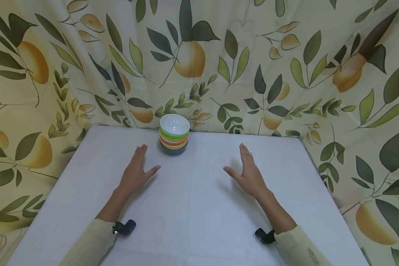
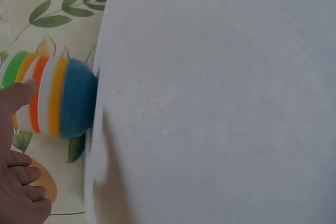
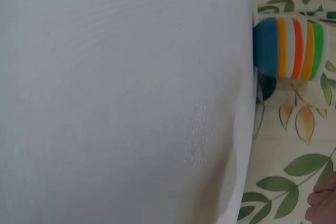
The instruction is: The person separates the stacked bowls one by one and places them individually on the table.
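A stack of several nested bowls (image 1: 174, 132) stands at the back of the white table, left of the middle. Its top bowl is white inside, with green, yellow, orange and white bands below and a blue bowl (image 2: 77, 98) at the bottom. My left hand (image 1: 136, 173) is held over the table, front left of the stack, fingers straight and thumb apart, holding nothing. Farther from the bowls, on the right, my right hand (image 1: 251, 177) has the same straight-fingered pose with nothing in it. In the left wrist view the thumb (image 2: 21, 94) overlaps the stack.
The table (image 1: 193, 207) is covered with a smooth white cloth. Behind and at both sides hangs a curtain (image 1: 119, 74) printed with leaves and oranges, right at the table's back edge. A small black camera (image 1: 124, 227) sits on each wrist by the pale sleeves.
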### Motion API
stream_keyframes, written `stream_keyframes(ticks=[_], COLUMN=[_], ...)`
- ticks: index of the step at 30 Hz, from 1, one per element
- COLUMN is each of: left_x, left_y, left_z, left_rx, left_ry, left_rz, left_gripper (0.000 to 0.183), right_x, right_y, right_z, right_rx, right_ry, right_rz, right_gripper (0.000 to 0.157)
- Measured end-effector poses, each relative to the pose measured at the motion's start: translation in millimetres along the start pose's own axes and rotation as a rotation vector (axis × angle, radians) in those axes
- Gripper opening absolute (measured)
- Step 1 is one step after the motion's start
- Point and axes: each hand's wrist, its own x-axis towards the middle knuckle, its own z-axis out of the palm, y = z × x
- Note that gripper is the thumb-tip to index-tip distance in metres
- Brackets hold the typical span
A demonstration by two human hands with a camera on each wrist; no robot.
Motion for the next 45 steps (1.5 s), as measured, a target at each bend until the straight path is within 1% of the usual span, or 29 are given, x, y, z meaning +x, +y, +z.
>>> stream_keyframes(ticks=[5,9,15,20,25,30,33,39,45], left_x=[8.8,16.6,25.7,28.9,30.3,32.6,35.6,39.3,41.7], left_y=[4.3,8.5,14.4,16.4,17.8,19.2,18.0,16.8,16.8], left_z=[-0.7,1.3,8.6,12.7,13.4,13.1,15.4,20.9,25.5], left_rx=[-0.068,-0.088,-0.111,-0.134,-0.148,-0.150,-0.138,-0.116,-0.135], left_ry=[0.012,0.019,0.025,0.017,0.023,0.031,0.028,0.028,0.045], left_rz=[-0.020,-0.032,-0.056,-0.081,-0.099,-0.118,-0.124,-0.119,-0.103], left_gripper=[0.099,0.100,0.101,0.102,0.101,0.101,0.101,0.102,0.103], right_x=[6,9,17,23,30,37,42,49,53], right_y=[-10,-18,-26,-34,-41,-49,-54,-62,-66], right_z=[9.1,15.3,21.2,24.7,27.5,31.0,32.5,34.3,40.1], right_rx=[0.059,0.092,0.134,0.167,0.204,0.240,0.250,0.277,0.314], right_ry=[-0.033,-0.051,-0.064,-0.062,-0.052,-0.060,-0.065,-0.064,-0.065], right_rz=[0.008,0.007,0.003,-0.010,-0.009,-0.002,0.005,0.010,0.015], right_gripper=[0.110,0.109,0.105,0.105,0.104,0.100,0.098,0.103,0.105])
